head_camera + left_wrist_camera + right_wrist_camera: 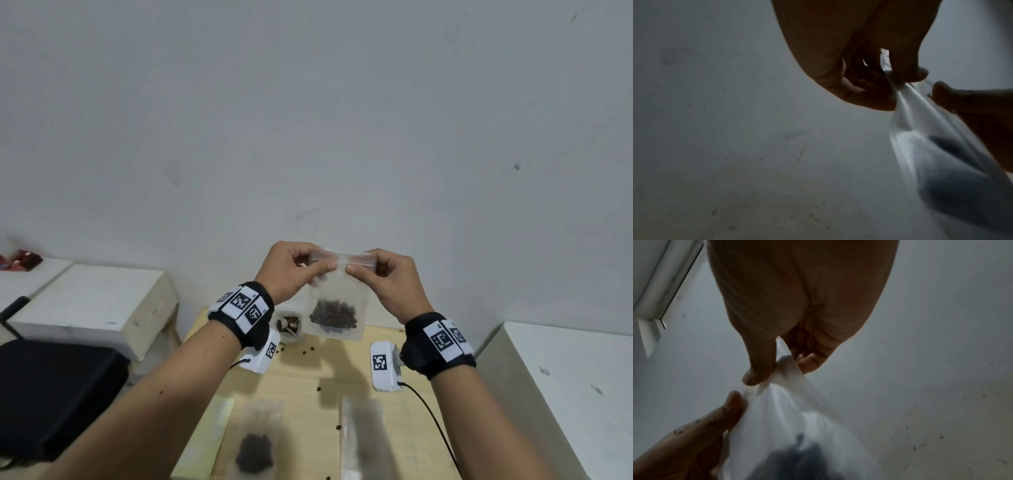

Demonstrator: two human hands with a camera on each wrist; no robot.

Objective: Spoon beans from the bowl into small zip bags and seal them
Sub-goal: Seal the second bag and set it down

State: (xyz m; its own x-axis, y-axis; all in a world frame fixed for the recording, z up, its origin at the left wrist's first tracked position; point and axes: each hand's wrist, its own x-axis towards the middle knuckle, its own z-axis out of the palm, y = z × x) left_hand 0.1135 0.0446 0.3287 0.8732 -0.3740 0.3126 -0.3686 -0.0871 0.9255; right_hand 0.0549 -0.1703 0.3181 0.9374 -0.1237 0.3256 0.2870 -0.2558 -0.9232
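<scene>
A small clear zip bag (337, 301) with dark beans in its bottom hangs in the air above the table. My left hand (301, 265) pinches the left part of its zip strip and my right hand (376, 270) pinches the right part, thumbs toward me. The left wrist view shows my left hand (888, 81) squeezing the bag (941, 154) at its top edge. In the right wrist view my right hand (777, 368) pinches the bag (789, 415) too. The white bowl (289, 325) with beans stands behind my left wrist, partly hidden.
On the wooden table (308, 383) lie a filled zip bag (257, 442), a stack of empty bags (364, 442) and scattered loose beans. White boxes (96, 301) stand on the left and right. A black case (51, 394) sits at the left. A cable (431, 418) runs from my right wrist.
</scene>
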